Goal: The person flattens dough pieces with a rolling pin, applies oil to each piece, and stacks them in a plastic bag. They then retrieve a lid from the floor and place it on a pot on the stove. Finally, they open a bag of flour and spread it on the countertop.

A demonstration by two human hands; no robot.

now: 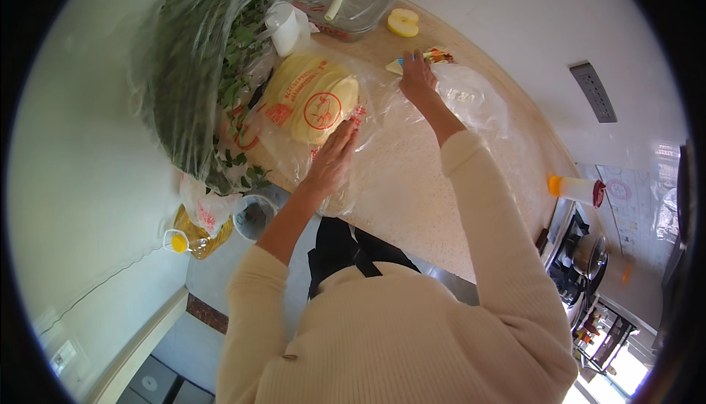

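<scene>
A clear plastic bag with red print [322, 110] lies on the countertop [408, 183], with a stack of pale yellow flat rounds [317, 81] inside. My left hand [335, 161] rests flat on the bag's near edge, fingers stretched out beside the rounds. Farther right, my right hand [417, 76] reaches over a small colourful packet [439, 55]. Its fingertips touch the packet, but whether they grip it is hidden. Crumpled clear plastic [469, 98] spreads beside the right wrist. Beyond that hand sits a cut yellow apple half [403, 22].
A big clear bag of leafy greens [193, 78] fills the left side. At the back are a white cup [283, 29] and a lidded container [364, 12]. Below left stand an oil jug [201, 238] and a bucket [255, 216]. A gas stove [573, 255] lies right.
</scene>
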